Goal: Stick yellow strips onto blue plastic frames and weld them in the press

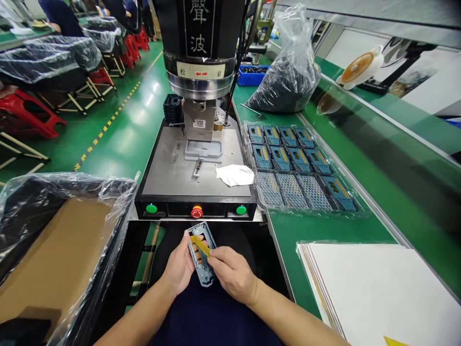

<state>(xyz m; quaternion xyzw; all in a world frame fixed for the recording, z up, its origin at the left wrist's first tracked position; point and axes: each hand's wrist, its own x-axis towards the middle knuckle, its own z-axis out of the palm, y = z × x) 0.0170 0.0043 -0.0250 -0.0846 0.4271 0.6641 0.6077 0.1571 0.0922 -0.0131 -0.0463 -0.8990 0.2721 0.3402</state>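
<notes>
My left hand holds a grey-blue plastic housing over my lap, its hollow inner side facing up. The fingers show through the rectangular opening in the shell. Pinched in my right hand is a yellow strip that lies slantwise across the housing; whether it is stuck down there I cannot tell. Ahead, the metal head of an ultrasonic welding press hangs over a light grey fixture on a steel plate. A white cloth lies on the plate's right side.
On the right, a clear blister tray carries several blue-grey housings with yellow strips. Nearer lies a white sheet stack. A bag of black parts stands behind. The press front has green buttons and a red stop button. At left is a plastic-lined bin.
</notes>
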